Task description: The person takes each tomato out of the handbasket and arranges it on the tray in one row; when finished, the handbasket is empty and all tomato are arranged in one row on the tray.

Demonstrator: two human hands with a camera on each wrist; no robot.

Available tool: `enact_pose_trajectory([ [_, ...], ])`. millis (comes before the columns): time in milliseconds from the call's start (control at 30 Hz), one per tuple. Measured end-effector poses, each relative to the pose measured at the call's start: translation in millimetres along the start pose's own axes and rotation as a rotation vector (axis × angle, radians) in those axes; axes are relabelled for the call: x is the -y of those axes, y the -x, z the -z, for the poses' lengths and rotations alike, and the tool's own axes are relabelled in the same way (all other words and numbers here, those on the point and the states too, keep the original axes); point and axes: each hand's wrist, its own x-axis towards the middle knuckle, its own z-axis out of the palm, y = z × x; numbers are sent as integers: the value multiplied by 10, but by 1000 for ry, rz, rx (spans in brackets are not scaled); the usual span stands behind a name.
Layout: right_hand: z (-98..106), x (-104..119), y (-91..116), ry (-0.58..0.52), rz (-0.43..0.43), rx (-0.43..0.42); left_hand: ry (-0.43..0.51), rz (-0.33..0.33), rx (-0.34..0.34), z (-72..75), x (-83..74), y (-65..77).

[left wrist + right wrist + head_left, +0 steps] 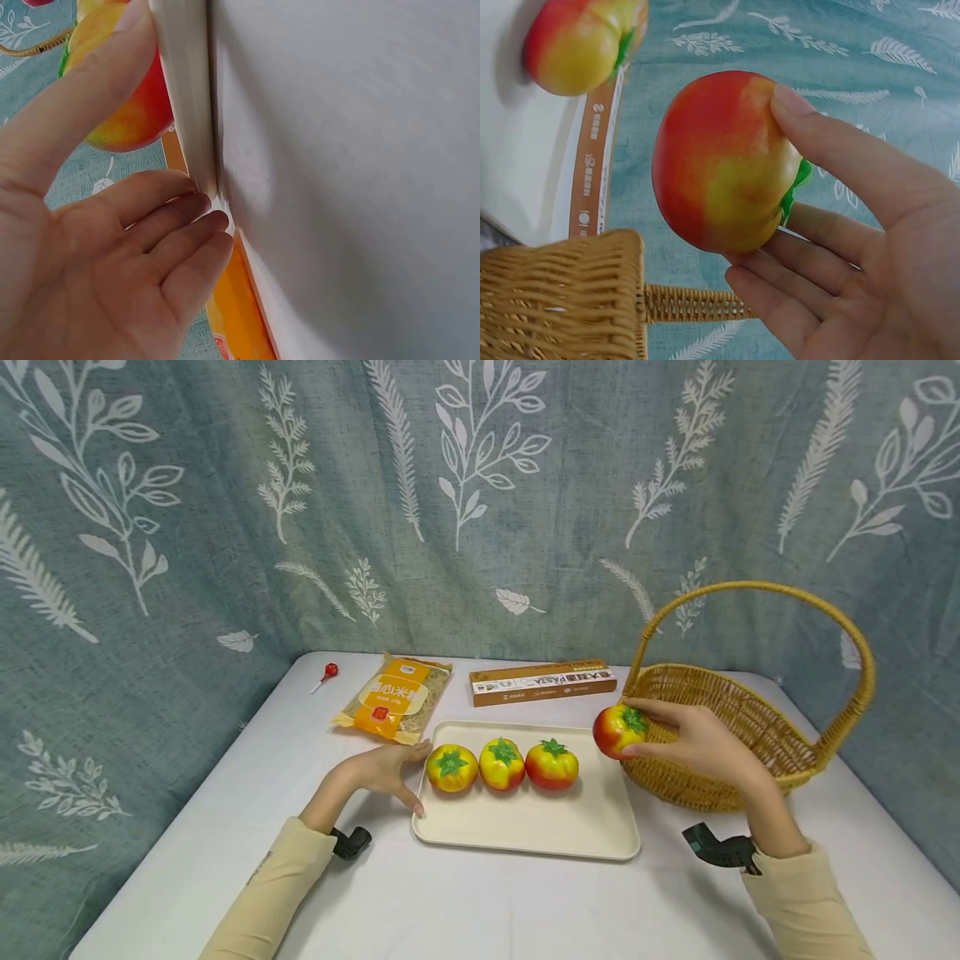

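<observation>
My right hand (697, 745) pinches a red-and-yellow tomato (621, 732) with a green leafy top, up over the right end of the cream tray (525, 822) and beside the basket's near rim. In the right wrist view the thumb presses one side of the tomato (724, 161) and the fingers support it from the other. Three similar tomatoes (502, 765) sit in a row on the tray. At the tray's left edge my left hand (386, 774) spreads its thumb and fingers along the rim, fingertips right at it in the left wrist view.
A wicker basket (663, 793) with a tall arched handle stands right of the tray. Behind the tray lie a brown-and-white pasta box (543, 682) and an orange-labelled grain bag (397, 697). A red lollipop (328, 672) lies at the back left, before a patterned curtain (465, 593).
</observation>
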Motion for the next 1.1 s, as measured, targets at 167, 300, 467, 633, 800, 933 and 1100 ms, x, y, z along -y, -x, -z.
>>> enact_pose_trajectory([
  [167, -78, 21, -4, -9, 7, 37, 2, 3, -1, -5, -9, -2],
  [300, -145, 46, 10, 7, 28, 60, 2, -5, -2, -15, -8, -11],
  [467, -240, 41, 67, -1, 33, 93, -3, -2, 1, -18, 1, -15],
  [633, -348, -16, 119, 6, 74, 141, 0, 14, -4, -3, 1, -2],
  [800, -424, -64, 141, 25, 86, 157, 21, 16, -1, -10, 1, 10],
  [933, -479, -84, 126, 26, 85, 167, 23, 13, -5, -13, 0, 8],
  [1100, -554, -110, 107, 23, 82, 174, 13, 0, -4, -4, -9, 11],
])
